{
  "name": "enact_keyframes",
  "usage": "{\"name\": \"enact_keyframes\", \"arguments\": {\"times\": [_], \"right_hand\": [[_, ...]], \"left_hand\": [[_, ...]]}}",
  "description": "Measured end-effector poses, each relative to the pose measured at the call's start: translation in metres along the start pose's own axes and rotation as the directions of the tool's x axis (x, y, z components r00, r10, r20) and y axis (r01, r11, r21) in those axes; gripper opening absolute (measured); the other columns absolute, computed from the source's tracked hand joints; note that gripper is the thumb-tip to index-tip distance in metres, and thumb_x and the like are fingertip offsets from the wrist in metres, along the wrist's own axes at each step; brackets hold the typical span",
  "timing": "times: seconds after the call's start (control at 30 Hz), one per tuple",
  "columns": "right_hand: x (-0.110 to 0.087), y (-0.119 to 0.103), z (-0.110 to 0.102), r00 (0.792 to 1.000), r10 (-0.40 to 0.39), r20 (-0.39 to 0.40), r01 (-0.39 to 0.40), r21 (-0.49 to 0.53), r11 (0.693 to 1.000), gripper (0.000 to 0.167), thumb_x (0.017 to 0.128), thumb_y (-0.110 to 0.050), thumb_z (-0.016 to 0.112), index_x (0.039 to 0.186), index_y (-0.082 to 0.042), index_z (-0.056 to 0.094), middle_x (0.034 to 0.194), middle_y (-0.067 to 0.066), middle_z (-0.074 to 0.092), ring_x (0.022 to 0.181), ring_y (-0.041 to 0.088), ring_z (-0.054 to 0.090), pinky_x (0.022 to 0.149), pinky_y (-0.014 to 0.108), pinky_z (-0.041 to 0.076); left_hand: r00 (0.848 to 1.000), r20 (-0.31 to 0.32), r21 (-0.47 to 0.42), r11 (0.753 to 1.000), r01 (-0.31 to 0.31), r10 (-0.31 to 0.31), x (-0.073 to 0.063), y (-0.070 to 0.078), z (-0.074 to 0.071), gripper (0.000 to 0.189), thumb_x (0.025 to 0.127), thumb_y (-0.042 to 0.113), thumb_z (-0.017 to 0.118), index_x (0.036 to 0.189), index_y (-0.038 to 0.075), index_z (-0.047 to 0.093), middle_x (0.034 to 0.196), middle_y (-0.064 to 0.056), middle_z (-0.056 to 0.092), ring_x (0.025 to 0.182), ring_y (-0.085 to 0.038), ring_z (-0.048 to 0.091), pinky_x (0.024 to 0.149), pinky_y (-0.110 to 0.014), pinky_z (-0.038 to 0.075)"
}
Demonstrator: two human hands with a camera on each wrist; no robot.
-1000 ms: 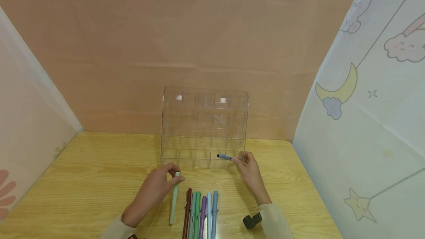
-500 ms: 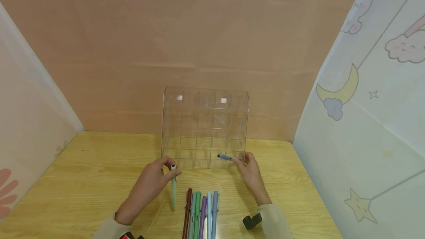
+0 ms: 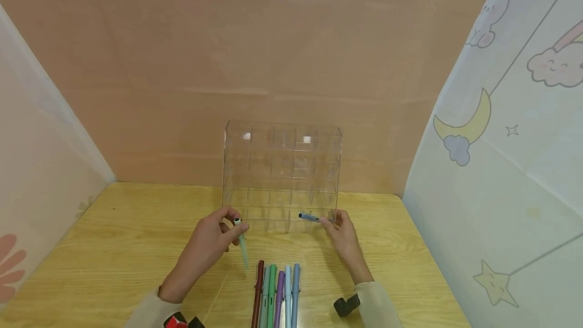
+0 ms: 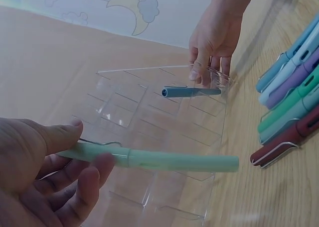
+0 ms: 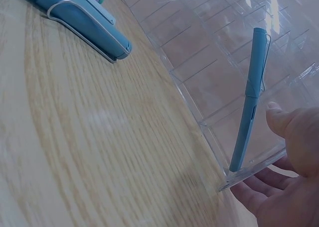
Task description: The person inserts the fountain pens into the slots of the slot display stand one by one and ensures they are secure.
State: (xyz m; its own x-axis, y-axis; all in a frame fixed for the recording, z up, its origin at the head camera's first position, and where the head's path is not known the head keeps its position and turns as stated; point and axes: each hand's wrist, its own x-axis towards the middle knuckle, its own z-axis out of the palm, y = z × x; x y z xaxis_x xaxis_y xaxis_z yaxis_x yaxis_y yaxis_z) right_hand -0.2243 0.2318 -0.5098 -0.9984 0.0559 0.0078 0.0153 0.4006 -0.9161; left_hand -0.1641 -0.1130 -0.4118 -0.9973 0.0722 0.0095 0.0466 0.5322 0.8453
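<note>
My left hand (image 3: 207, 244) holds a mint-green capped pen (image 4: 174, 160) between thumb and fingers, its cap end in the grip and the other end pointing down toward the table. A clear plastic pen rack (image 3: 280, 176) with rows of compartments stands ahead, just beyond this hand. At the rack's lower right corner, my right hand (image 3: 342, 234) grips the side wall, thumb in front and fingers behind. A blue capped pen (image 5: 253, 95) leans in the bottom right compartment, with the right thumb apart from it in the right wrist view.
On the wooden table (image 3: 136, 247), several capped pens lie side by side near the front, among them a dark red pen (image 3: 258, 287), a green pen (image 3: 271, 292) and a purple pen (image 3: 280, 297). A peach backdrop (image 3: 282, 54) rises behind the rack.
The left hand has lifted the mint-green pen off the table and carried it forward toward the rack, its lower end swinging right. The right hand and the blue pen have stayed put.
</note>
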Motion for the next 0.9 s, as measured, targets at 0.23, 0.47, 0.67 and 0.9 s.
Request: {"name": "enact_keyframes", "arguments": {"times": [0.23,0.47,0.67,0.9], "right_hand": [[0.0,-0.001,0.001,1.0,0.001,-0.006,-0.001,-0.009,1.0,0.064,0.107,-0.035,0.066,0.152,0.003,0.041,0.157,0.032,0.049,0.147,0.054,0.048,0.116,0.062,0.047],[0.0,-0.002,0.001,1.0,0.012,-0.016,-0.012,-0.017,1.0,0.062,0.107,-0.032,0.066,0.152,0.002,0.041,0.157,0.032,0.049,0.147,0.054,0.049,0.115,0.062,0.048],[0.0,-0.003,0.001,1.0,0.011,-0.015,-0.011,-0.015,1.0,0.061,0.108,-0.032,0.066,0.152,0.002,0.041,0.157,0.031,0.05,0.147,0.053,0.049,0.115,0.062,0.048],[0.0,-0.003,0.002,1.0,0.004,-0.021,-0.005,-0.016,1.0,0.063,0.106,-0.033,0.068,0.15,0.003,0.042,0.155,0.032,0.051,0.145,0.054,0.05,0.114,0.062,0.049]], "left_hand": [[1.0,-0.003,-0.045,0.999,0.011,-0.011,0.005,0.006,0.001,0.025,0.1,0.031,0.076,0.116,0.014,0.069,0.093,-0.005,0.074,0.072,-0.013,0.069,0.061,-0.03,0.054],[1.0,-0.017,-0.103,0.994,-0.021,0.02,0.008,0.011,0.001,0.028,0.1,0.032,0.077,0.115,0.01,0.067,0.086,-0.006,0.076,0.072,-0.015,0.068,0.066,-0.029,0.058],[0.999,-0.034,-0.156,0.987,-0.045,0.04,0.013,0.013,0.003,0.028,0.101,0.029,0.076,0.113,0.008,0.063,0.093,-0.011,0.079,0.074,-0.014,0.072,0.069,-0.027,0.06],[0.997,-0.064,-0.177,0.982,-0.062,0.052,0.016,0.012,0.006,0.028,0.101,0.03,0.075,0.112,0.008,0.062,0.095,-0.008,0.081,0.077,-0.013,0.074,0.076,-0.029,0.06]]}}
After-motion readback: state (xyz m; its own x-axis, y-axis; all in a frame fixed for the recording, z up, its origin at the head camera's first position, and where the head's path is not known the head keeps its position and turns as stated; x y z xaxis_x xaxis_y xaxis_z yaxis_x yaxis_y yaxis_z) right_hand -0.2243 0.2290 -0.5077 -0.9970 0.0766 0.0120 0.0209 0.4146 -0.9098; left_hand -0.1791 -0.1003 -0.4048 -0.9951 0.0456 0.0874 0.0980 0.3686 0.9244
